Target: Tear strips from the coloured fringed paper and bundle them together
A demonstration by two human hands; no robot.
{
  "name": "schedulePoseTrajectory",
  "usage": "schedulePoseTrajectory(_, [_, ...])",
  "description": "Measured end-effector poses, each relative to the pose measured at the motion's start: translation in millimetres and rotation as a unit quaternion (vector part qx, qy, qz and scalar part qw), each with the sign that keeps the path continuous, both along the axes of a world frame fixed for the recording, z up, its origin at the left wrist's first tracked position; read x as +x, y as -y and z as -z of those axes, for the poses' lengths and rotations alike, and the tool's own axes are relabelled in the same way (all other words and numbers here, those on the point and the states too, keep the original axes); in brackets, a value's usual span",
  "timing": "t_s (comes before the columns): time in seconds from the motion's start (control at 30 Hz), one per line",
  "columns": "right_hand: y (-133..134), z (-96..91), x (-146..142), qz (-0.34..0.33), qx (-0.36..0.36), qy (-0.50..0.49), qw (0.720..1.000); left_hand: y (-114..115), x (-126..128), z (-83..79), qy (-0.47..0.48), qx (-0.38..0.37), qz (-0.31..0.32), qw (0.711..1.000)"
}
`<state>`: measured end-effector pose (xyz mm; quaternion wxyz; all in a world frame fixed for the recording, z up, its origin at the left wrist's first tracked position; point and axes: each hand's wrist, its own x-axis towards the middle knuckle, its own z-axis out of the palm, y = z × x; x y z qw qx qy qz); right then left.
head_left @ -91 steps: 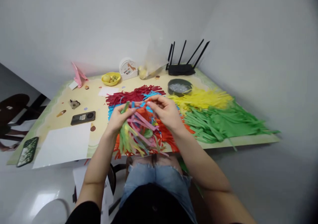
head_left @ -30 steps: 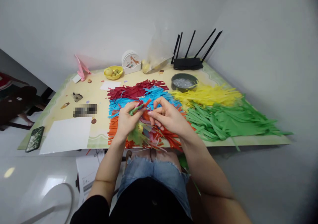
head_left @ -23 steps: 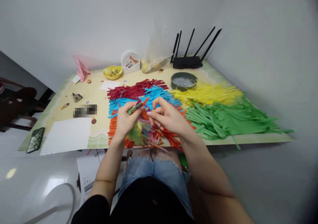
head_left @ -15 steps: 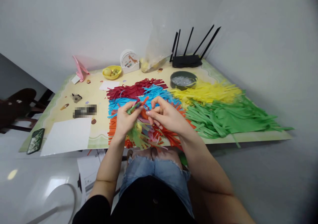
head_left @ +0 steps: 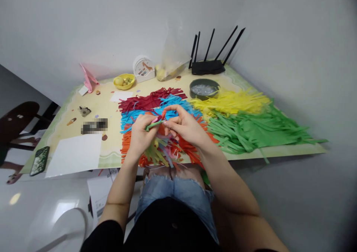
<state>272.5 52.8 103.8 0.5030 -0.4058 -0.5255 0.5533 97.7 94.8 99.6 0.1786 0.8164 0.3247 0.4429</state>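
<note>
In front of me, my left hand [head_left: 142, 133] is closed around a multicoloured fringed paper tassel [head_left: 156, 151]; its yellow, pink and pale strips hang below my fingers. Green, pink and orange strip ends stick out of the grip towards the right. My right hand [head_left: 181, 127] pinches at those ends with thumb and fingers, its index finger arched over the orange one. Under both hands lie fringed papers in dark red [head_left: 153, 100], blue [head_left: 134, 116] and orange [head_left: 128, 142]. To the right are yellow fringed paper [head_left: 237, 102] and green fringed paper [head_left: 256, 131].
A dark round tin [head_left: 204, 90] with clear small items stands behind the yellow fringe. Along the wall are a black router [head_left: 208, 67], a plastic bag [head_left: 170, 64] and a yellow fruit bowl [head_left: 124, 86]. A phone [head_left: 39, 160] and white paper [head_left: 75, 155] lie left. Another person's foot [head_left: 13, 177] shows.
My right hand has moved left and slightly up to meet the strip ends at my left hand. Another person's legs have come into view at the lower left.
</note>
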Motion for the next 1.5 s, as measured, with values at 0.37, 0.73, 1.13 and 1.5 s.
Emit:
schedulePoseTrajectory(0.37, [-5.4,5.6,9.2,0.008,-0.010,-0.005,1.000,-1.3,0.1,3.8,-0.074,0.038,0.035,0.996])
schedulePoseTrajectory(0.73, [-3.6,-1.7,19.9,0.362,0.217,-0.051,0.905,-11.4,3.2,18.4,0.059,-0.219,0.059,0.972])
schedulePoseTrajectory(1.13, [-10.2,-0.7,-6.5,0.079,0.118,0.084,0.986,-9.5,-1.1,6.9,0.137,-0.345,0.111,0.922])
schedulePoseTrajectory(1.5, [-5.3,-3.0,-11.7,0.191,0.142,0.147,0.960,-4.4,5.7,4.6,0.136,-0.268,0.060,0.952])
